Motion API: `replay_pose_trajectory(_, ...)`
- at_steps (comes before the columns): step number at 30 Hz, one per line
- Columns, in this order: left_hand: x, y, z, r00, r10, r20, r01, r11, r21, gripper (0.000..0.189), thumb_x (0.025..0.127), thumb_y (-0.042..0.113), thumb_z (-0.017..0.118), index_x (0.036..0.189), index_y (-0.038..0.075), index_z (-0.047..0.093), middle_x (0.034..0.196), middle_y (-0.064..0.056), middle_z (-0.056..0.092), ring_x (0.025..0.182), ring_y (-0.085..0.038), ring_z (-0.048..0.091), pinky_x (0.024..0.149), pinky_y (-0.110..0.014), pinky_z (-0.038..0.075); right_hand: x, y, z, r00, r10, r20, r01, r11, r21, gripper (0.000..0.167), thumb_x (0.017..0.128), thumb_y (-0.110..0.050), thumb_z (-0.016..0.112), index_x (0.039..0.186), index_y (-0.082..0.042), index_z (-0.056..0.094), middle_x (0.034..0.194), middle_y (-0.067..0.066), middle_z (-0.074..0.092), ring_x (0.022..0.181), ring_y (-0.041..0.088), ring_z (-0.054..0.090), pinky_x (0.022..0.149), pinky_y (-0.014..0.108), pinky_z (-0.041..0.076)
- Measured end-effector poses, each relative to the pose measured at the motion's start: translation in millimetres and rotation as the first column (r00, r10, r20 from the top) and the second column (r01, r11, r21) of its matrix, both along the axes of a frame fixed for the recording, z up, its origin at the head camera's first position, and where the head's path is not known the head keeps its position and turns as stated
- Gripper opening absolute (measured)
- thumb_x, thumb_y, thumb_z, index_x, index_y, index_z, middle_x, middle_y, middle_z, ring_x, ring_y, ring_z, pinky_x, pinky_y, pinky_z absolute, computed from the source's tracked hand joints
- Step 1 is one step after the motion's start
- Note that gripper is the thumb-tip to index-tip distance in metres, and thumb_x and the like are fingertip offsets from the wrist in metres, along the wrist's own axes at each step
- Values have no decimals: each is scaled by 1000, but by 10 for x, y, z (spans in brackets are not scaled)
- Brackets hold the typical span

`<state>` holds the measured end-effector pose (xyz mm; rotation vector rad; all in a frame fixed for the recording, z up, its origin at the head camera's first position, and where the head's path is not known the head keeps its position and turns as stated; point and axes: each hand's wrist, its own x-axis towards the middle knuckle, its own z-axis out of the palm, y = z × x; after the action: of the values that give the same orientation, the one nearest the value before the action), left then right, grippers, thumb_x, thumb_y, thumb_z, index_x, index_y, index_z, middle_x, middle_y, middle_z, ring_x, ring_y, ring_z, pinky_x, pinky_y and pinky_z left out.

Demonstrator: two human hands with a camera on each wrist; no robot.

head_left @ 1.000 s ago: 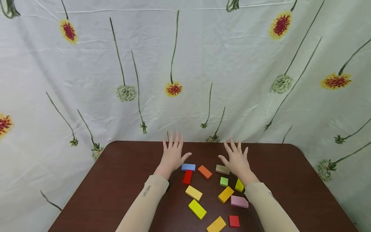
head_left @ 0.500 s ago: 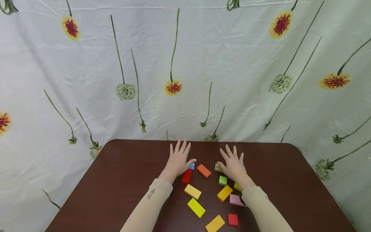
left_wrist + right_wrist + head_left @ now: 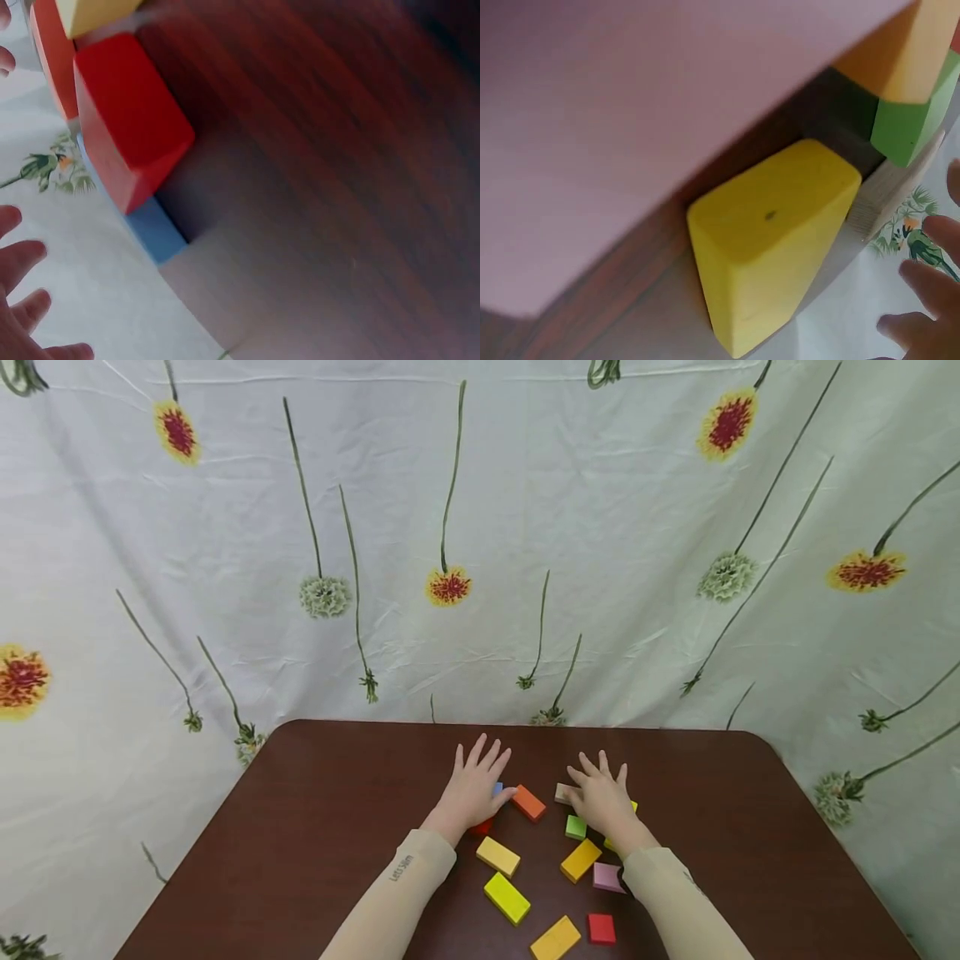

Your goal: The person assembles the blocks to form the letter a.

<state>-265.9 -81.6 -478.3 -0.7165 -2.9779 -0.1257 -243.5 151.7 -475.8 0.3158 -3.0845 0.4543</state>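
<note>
In the head view, nothing is grasped by the left hand [image 3: 471,789], whose fingers are spread above a blue block [image 3: 497,788] and a red block [image 3: 482,827], both partly covered. Beside its thumb, an orange-red block [image 3: 528,803] is laid with its long axis slanted from far left to near right. That slant is shared by the cream-yellow block [image 3: 498,856] and the lemon-yellow block [image 3: 507,898] nearer the body, while the orange-yellow block [image 3: 581,861] and the amber block [image 3: 555,938] are angled the other way. The right hand [image 3: 603,797], also released and spread, is poised partly over a beige block [image 3: 562,793], near a green block [image 3: 576,827]; a pink block [image 3: 608,877] is partly hidden by the right sleeve [image 3: 675,902]. A dark reddish-brown tabletop [image 3: 337,827] is backed by pale cloth [image 3: 517,460] printed with long-stemmed flowers.

In the left wrist view, the red block's long axis is turned diagonally, upper left to lower right, with the blue block seen beyond it; whether they touch cannot be told.

In the right wrist view, the top of a yellow block [image 3: 780,225], marked by one dark speck, is slanted from lower left to upper right; the pink block is blurred close to the camera, and wood grain is shown on the beige block
</note>
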Motion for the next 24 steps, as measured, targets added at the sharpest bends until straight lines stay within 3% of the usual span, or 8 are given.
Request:
replay_pose_trajectory(8, 51, 125, -43, 997, -74, 34, 77, 995, -67, 58, 97, 50, 55, 148, 24, 47, 154, -5, 44, 150, -33, 23, 117, -62, 23, 29, -32, -6, 1000, 10, 9, -10, 1000, 9, 28, 93, -16, 67, 118, -5, 72, 135, 19, 61, 137, 50, 39, 108, 78, 14)
replay_pose_trajectory(16, 1, 219, -64, 990, -135, 48, 138, 988, -67, 43, 96, 40, 61, 137, 29, 60, 147, 0, 53, 147, -29, 33, 116, -56, 30, -64, -43, -9, 1000, -2, 11, 2, 1000, 29, 25, 91, -12, 69, 116, -6, 74, 116, 12, 71, 122, 40, 58, 108, 75, 22)
replay_pose_trajectory(20, -23, 247, -60, 986, -156, 51, 159, 984, -79, 37, 96, 37, 63, 131, 29, 65, 143, 2, 57, 144, -28, 37, 115, -54, 33, -90, -59, -3, 999, -13, 30, 12, 1000, 21, 25, 91, -9, 69, 115, -5, 74, 108, 12, 72, 107, 33, 65, 106, 63, 38)
replay_pose_trajectory(24, -45, 275, -48, 985, -171, 23, 173, 981, -87, 33, 94, 35, 65, 126, 25, 70, 134, 4, 64, 140, -25, 44, 113, -50, 38, -112, -75, -5, 1000, -1, 15, 1, 1000, 31, 24, 90, -8, 70, 113, -3, 74, 99, 12, 70, 95, 29, 67, 91, 45, 55)
